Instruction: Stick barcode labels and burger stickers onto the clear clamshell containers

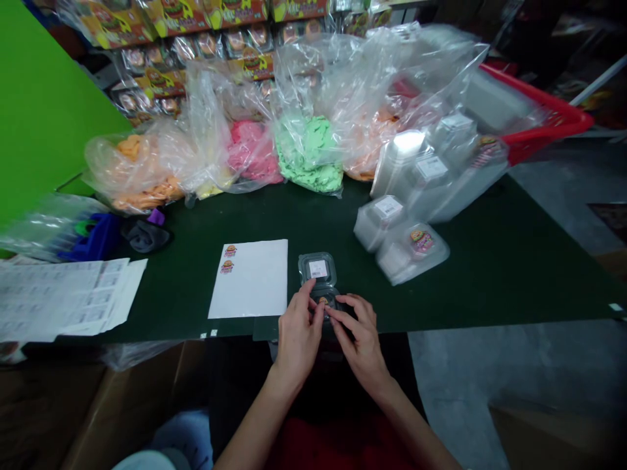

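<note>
A small clear plastic clamshell box (302, 267) lies unfolded on the dark green table in front of me. One half bears a white printed label (318, 269). Over the nearer half, a small burger sticker (323, 301) sits between my fingertips. My left hand (298, 326) pinches its left side, and my right hand (360, 329) holds its right side with thumb and forefinger. Whether the sticker touches the plastic, I cannot tell. Left of the box is a white sticker sheet (255, 281) with two burger stickers left at its upper corner.
Stacked clear boxes (411, 251) stand to the right, before a red basket (548, 117). Bags of coloured soft material, including green (311, 153) and pink (252, 150), line the back. Label sheets (63, 297) and a blue tape dispenser (95, 238) lie at left.
</note>
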A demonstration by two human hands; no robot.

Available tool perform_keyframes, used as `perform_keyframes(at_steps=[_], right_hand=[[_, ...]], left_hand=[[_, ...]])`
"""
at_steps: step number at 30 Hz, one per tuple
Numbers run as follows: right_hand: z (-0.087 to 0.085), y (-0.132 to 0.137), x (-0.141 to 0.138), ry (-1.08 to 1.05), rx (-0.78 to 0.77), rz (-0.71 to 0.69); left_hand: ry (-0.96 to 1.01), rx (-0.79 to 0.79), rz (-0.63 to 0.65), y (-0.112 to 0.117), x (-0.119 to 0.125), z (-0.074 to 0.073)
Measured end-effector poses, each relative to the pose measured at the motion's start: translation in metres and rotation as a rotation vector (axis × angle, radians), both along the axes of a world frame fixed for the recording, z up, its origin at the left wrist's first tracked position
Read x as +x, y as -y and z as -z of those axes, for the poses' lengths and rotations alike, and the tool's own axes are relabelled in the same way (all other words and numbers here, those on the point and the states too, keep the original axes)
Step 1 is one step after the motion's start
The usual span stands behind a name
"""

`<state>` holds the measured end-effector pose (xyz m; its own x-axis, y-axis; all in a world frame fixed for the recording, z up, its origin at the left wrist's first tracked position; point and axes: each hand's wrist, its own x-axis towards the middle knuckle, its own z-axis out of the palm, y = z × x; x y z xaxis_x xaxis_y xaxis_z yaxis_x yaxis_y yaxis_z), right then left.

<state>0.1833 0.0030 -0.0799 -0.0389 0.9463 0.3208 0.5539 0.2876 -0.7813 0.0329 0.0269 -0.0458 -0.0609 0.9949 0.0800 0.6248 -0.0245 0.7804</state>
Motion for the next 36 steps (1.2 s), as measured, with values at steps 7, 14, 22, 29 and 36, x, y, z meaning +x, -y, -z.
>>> perform_keyframes(at_steps=[7,14,22,29,36], right_hand=[[-0.006,0.000,-0.001,-0.028,-0.051,-0.014],[-0.012,-0.012,-0.031,0.100,-0.118,0.112],[-0.020,-0.037,-0.050,0.340,-0.162,0.091],[-0.033,-0.041,-0.020,0.293,-0.236,0.015],[-0.050,-0.024,-0.001,0.208,-0.121,-0.007]], left_hand=[[-0.212,0.015,-0.168,-0.002,-0.018,-0.002],[-0.137,0.146,0.091,0.009,-0.042,0.005],[-0.104,0.240,-0.154,0.011,-0.078,0.035],[-0.099,0.276,-0.221,0.014,-0.082,0.042],[-0.055,0.300,-0.172,0.006,-0.074,0.044]])
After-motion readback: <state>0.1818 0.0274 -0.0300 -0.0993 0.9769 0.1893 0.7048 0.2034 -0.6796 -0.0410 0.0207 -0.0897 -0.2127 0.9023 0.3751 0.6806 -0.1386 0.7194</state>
